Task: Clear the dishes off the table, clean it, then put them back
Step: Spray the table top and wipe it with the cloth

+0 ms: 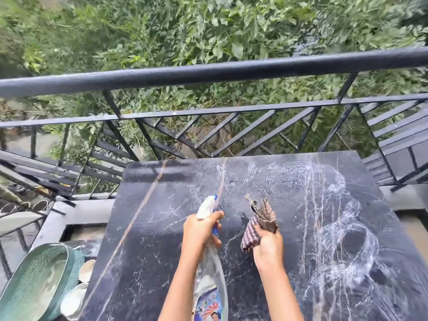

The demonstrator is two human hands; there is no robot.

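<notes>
At far left, white ceramic dishes (81, 286) sit beside a green woven basket (34, 281) below the black marble counter (162, 251), above which your left hand (201, 230) grips a clear plastic spray bottle (209, 269) and your right hand (268, 246) clutches a bunched checked cloth (259, 223), with wet soapy streaks (342, 239) rightward.

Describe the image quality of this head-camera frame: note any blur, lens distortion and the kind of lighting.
Head view: soft, even daylight with no hard shadows; the wide-angle lens bows the railing; motion blur smears the foliage and the table at its right edge, while the hands, left and right, stay fairly sharp.
</notes>
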